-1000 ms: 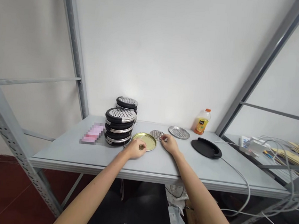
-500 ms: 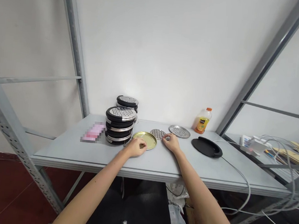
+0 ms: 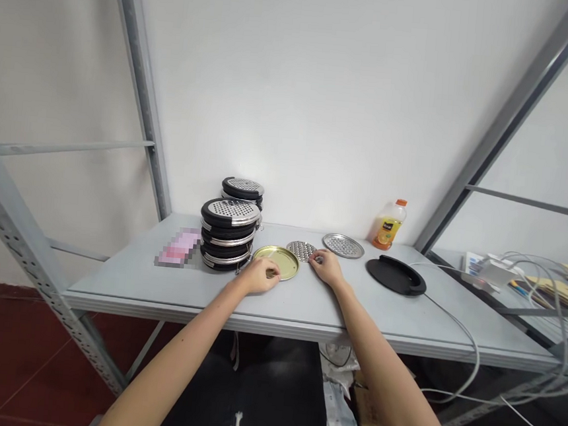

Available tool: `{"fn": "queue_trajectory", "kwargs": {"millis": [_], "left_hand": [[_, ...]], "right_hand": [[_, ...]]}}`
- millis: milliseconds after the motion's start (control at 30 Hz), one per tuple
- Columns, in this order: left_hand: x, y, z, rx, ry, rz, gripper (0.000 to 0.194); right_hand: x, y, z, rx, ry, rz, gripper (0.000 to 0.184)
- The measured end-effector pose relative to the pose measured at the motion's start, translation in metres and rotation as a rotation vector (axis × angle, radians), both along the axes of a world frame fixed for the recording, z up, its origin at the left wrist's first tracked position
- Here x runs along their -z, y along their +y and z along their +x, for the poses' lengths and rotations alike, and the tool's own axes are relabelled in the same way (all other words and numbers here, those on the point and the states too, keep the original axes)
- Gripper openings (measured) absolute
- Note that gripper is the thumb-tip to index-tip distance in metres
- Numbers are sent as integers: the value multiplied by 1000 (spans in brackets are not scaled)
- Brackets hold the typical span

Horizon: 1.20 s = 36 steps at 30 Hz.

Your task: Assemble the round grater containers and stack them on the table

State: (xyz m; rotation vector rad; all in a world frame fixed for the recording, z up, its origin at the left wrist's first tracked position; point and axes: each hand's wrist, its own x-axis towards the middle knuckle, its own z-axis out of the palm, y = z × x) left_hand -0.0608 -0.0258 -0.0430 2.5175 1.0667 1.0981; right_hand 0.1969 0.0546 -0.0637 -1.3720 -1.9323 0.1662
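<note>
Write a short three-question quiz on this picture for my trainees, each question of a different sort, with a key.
1. Multiple choice: which is nearest the left hand?
a) the black tray
b) the gold-coloured dish
c) the white cable

2. True or false: the orange-capped bottle lies on its side.

3. Fill in left or right: of the two loose perforated discs, the ____ one is nearer the right hand.

Key:
1. b
2. False: the bottle stands upright.
3. left

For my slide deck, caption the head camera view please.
The left grip at a gold dish and the right grip at a holed metal disc on a grey table.
</note>
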Motion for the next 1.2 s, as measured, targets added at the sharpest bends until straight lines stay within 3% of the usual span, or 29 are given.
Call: {"fn": "queue_trajectory", "kwargs": {"millis": [200, 500, 633, 733, 1033, 1200], "left_hand": [[2, 1, 1, 6, -12, 10, 8], [3, 1, 1, 23, -24, -18, 7], [5, 0, 0, 40, -40, -102, 12], [5, -1, 0, 0, -63, -78, 16], [-6, -4, 5, -136, -91, 168, 37], [-6, -3, 4, -232, -106, 244, 38]], "right_hand": [[1, 0, -1, -67, 75, 29, 10], [5, 4, 2, 38, 230, 165, 13], [-2, -1, -1, -21, 265, 172, 18], [-11, -10, -5, -81, 269, 170, 19], [-20, -22, -16, -336, 356, -76, 26], [-27, -26, -17, -461, 499, -273, 29]]}}
